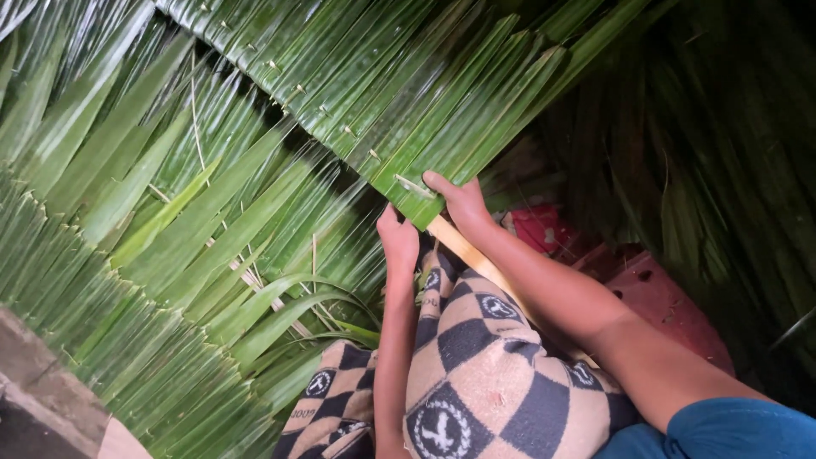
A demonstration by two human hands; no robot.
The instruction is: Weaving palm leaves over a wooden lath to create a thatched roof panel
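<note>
Fingers of the right hand (459, 202) pinch the lower edge of the long panel of folded green palm leaves (399, 93) over the lap, while the left hand (398, 240), fingers together, braces it from beneath, keeping the fold flat.

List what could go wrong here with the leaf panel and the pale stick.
1. The right hand pinches only the panel's last folded leaf over the pale stick; that fold may spring open.
2. The small pale pin sits beside the right hand's fingers and could prick them.
3. The left hand is half hidden under the leaves, so its hold is hard to judge.
</note>
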